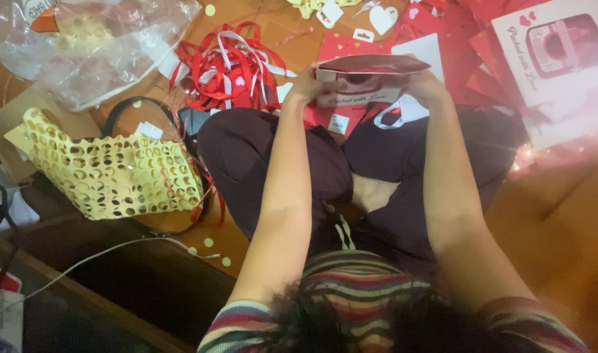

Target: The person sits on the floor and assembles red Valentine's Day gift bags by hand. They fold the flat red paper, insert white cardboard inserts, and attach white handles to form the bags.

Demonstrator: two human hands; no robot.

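Seated cross-legged on the floor (573, 216), the person grips a small red bag (367, 77) at twelve o'clock, left hand (307, 84) and right hand (424, 84) fingers clamped on its ends, holding its mouth open, ribbons (227, 65) at ten o'clock.

Two hands, the left hand (307, 84) and the right hand (424, 84), share one small paper bag (367, 77) at the upper middle of the frame. One yellow sheet punched with holes (116, 173) lies at left, one clear plastic bag (90, 46) at upper left, one tangle of red and white ribbons (230, 62) beside it, and one white printed card (557, 49) at upper right.
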